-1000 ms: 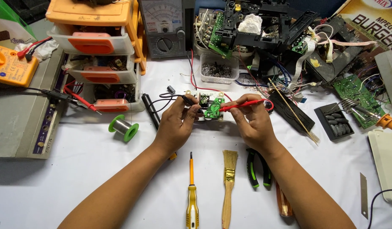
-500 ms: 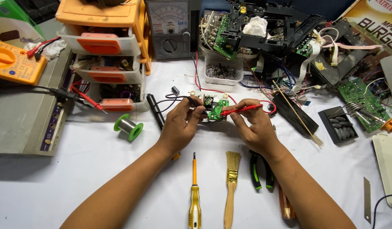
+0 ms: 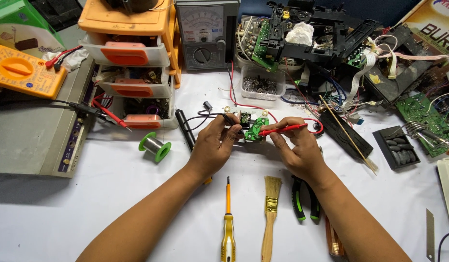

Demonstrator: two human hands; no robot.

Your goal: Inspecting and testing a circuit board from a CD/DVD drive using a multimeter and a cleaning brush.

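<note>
A small green circuit board (image 3: 256,130) lies on the white table between my hands. My left hand (image 3: 212,148) grips a black test probe (image 3: 230,120) whose tip touches the board's left side. Held in my right hand (image 3: 297,148), a red test probe (image 3: 282,129) points left onto the same board. Red and black leads run back to the grey analog meter (image 3: 205,31) at the rear.
Orange drawer unit (image 3: 132,53) and green solder spool (image 3: 155,145) at left, yellow multimeter (image 3: 25,73) far left. Near me lie a yellow screwdriver (image 3: 228,223), a brush (image 3: 269,213) and green-handled pliers (image 3: 302,199). Dismantled electronics crowd the back right.
Both hands stay on the board with the probes. The view has shifted slightly; the hands sit a little lower and further right in frame.
</note>
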